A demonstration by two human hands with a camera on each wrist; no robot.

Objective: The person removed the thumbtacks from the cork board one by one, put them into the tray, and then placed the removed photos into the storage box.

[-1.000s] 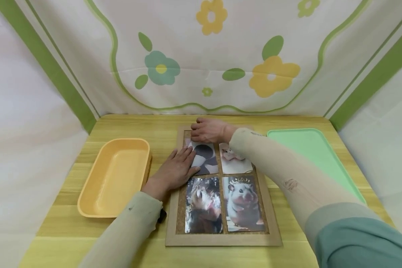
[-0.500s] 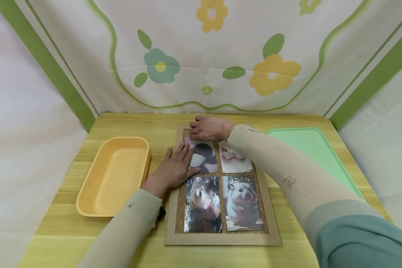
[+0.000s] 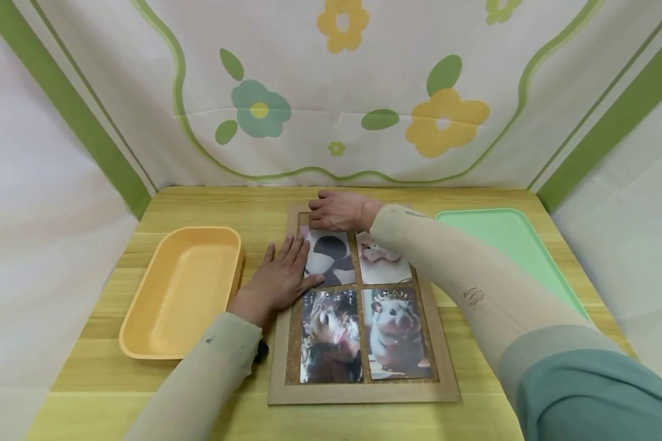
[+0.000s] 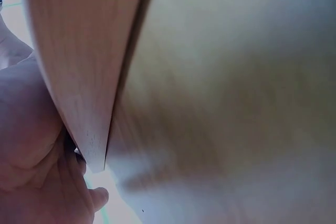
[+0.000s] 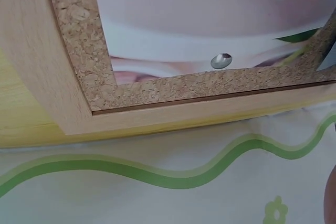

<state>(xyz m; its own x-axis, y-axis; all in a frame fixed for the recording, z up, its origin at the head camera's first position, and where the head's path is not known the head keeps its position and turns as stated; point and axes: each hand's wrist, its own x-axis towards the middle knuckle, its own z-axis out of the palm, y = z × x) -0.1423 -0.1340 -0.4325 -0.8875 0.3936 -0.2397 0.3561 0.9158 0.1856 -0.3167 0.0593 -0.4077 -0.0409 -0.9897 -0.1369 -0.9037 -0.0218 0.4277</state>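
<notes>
A wood-framed corkboard (image 3: pixel 364 394) lies on the table with pictures in two rows. My left hand (image 3: pixel 281 275) rests flat, fingers straight, over the left edge of the upper-left picture (image 3: pixel 331 257). At that picture's top edge my right hand (image 3: pixel 341 211) has its fingers bent downward; I cannot tell whether they pinch something. The right forearm partly covers the upper-right picture (image 3: pixel 383 266), and a silver thumbtack (image 5: pixel 221 61) shows at its edge in the right wrist view. Below are a glossy dark picture (image 3: pixel 331 337) and a crowned hamster picture (image 3: pixel 399 334).
An orange-yellow tray (image 3: pixel 182 294) stands left of the corkboard. To the right lies a flat green tray (image 3: pixel 491 239), partly behind the right arm. A white flowered curtain (image 3: pixel 309 147) hangs along the table's back edge.
The head view has shifted slightly, so everything sits a little further left. Both hands keep nearly the same places on the upper-left picture.
</notes>
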